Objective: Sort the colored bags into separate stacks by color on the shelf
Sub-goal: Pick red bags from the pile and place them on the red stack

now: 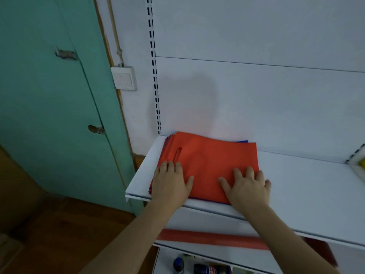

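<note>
A stack of flat bags lies at the left end of the white shelf [306,194]. A red bag [209,161] with a slot handle is on top. Blue bag edges [242,141] peek out at the stack's back right and along its front. My left hand [171,181] lies flat on the stack's front left corner, fingers straight, just below the handle slot. My right hand [246,186] rests flat on the front right corner, fingers spread, little finger past the bag's right edge.
The shelf's white back panel rises behind the stack, with a slotted upright [155,76] at its left. A green door [51,95] and a wall switch [124,78] stand left. A red strip [213,239] and bottles [178,265] sit on lower shelves. Something yellow [362,163] shows at far right.
</note>
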Demonstrator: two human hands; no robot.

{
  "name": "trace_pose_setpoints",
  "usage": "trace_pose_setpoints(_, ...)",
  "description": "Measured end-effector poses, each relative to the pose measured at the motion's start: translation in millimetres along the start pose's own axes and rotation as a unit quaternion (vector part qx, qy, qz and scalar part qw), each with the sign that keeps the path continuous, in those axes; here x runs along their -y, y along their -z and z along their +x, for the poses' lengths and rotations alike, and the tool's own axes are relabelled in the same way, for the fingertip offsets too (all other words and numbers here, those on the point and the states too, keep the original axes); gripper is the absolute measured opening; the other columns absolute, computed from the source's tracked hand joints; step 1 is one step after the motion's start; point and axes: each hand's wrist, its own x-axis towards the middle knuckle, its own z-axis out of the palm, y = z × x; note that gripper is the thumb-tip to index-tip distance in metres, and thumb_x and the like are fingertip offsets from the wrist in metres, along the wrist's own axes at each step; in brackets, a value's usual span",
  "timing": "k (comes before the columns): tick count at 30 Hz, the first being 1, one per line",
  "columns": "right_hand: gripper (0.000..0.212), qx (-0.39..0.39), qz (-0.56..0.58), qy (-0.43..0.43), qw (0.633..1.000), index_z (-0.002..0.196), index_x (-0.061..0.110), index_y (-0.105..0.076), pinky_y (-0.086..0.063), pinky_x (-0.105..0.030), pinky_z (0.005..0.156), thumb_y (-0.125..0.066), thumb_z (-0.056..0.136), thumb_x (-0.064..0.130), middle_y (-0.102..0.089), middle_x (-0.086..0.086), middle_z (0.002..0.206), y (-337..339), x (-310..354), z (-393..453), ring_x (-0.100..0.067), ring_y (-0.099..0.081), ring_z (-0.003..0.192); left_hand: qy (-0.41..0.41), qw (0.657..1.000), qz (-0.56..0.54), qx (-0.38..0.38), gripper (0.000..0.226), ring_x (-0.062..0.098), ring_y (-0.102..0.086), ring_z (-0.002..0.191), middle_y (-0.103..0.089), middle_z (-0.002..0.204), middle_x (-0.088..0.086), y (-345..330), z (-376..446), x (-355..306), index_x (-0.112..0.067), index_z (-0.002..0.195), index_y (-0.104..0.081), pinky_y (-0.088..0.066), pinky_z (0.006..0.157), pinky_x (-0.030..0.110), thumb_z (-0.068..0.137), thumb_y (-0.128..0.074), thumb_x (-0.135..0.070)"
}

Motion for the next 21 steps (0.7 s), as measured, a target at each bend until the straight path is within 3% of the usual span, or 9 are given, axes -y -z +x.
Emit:
trace_pose_setpoints(5,0.074,-0.013,0.018,-0.045,0.999,0.129,0.027,-0.057,-0.049,-0.049,0.099,-0.031,0.092,0.085,-0.05,-0.01,0.133,7.6,-17.7,-4.1,-0.035,-0.053,0.12,0.016,1.0,-0.017,0.005,0.077,0.038,-0.031,0.151,-0.044,0.159,0.015,1.3,-5.0,-6.1,-0.01,0.156,-0.04,-0.028,0.123,0.051,0.103,-0.031,-0.065)
trace_pose_setpoints(9,0.059,-0.058,0.014,-0.017,0.998,0.129,0.025,-0.059,-0.051,-0.045,0.096,-0.047,0.096,0.072,-0.052,-0.008,0.136,8.7,-23.1,-4.3,-0.032,-0.052,0.122,0.006,1.0,-0.012,0.007,0.068,0.043,-0.037,0.147,-0.042,0.159,0.019,3.7,-6.2,-16.9,-0.01,0.156,-0.037,-0.032,0.12,0.054,0.107,-0.033,-0.057)
trace_pose_setpoints(12,0.067,-0.058,0.113,-0.027,0.992,0.144,0.018,-0.05,-0.05,-0.048,0.101,-0.064,0.095,0.061,-0.043,-0.015,0.151,6.8,-28.5,-1.7,-0.038,-0.049,0.129,-0.001,1.0,-0.025,0.009,0.062,0.042,-0.039,0.146,-0.036,0.161,0.02,6.1,-9.3,-21.1,-0.01,0.157,-0.032,-0.036,0.119,0.052,0.11,-0.036,-0.05)
trace_pose_setpoints(17,0.075,-0.025,0.169,-0.074,0.982,0.137,0.011,-0.046,-0.05,-0.047,0.097,-0.073,0.089,0.062,-0.062,-0.013,0.128,10.3,-33.9,9.9,-0.038,-0.054,0.121,-0.042,0.996,-0.08,-0.011,0.053,0.031,-0.041,0.144,-0.031,0.163,0.015,4.5,-10.1,-27.6,-0.015,0.157,-0.029,-0.046,0.113,0.042,0.11,-0.048,-0.03)
trace_pose_setpoints(21,0.067,-0.009,0.211,-0.104,0.972,0.124,0.01,-0.051,-0.051,-0.048,0.094,-0.079,0.085,0.057,-0.061,-0.015,0.122,12.6,-37.1,15.6,-0.039,-0.056,0.118,-0.016,0.99,-0.137,-0.005,0.057,0.035,-0.023,0.155,-0.023,0.168,0.015,8.8,-9.7,-28.4,-0.02,0.158,-0.025,-0.045,0.114,0.043,0.108,-0.052,-0.031)
